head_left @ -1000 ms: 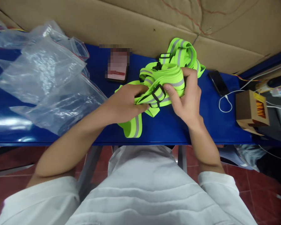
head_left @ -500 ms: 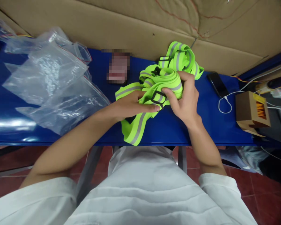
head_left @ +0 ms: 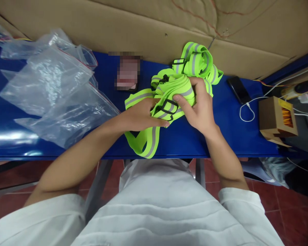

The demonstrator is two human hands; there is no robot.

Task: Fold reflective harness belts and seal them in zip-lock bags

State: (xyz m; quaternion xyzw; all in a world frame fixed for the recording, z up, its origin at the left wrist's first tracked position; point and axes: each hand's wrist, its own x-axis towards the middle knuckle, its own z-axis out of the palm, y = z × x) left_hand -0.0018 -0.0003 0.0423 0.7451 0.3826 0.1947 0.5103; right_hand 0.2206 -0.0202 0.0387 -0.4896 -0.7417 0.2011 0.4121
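Between my hands is a folded bundle of lime-green reflective strap (head_left: pixel 181 85) with a grey stripe along it. My left hand (head_left: pixel 143 114) grips its near left side, the thumb lying below a black buckle (head_left: pixel 169 107). Around the right side of the bundle my right hand (head_left: pixel 201 106) is closed, thumb on the front layers; its other fingers are partly hidden behind. A loop of strap (head_left: pixel 152 141) hangs down by the table's front edge. Behind the bundle lies more coiled green strap (head_left: pixel 199 61) with another black slider buckle (head_left: pixel 179 62).
Clear zip plastic bags (head_left: pixel 48 82) are heaped on the blue table (head_left: pixel 187 143) at left. A blurred-out flat item (head_left: pixel 128 72) lies behind my left hand. To the right are a black phone (head_left: pixel 238 89), a white cable (head_left: pixel 250 111) and an open cardboard box (head_left: pixel 270 116). A cardboard panel (head_left: pixel 143 27) backs the table.
Both hands have shifted slightly left with the strap bundle, and its buckle end has tilted a little. The hanging loop has swung into a rounder shape.
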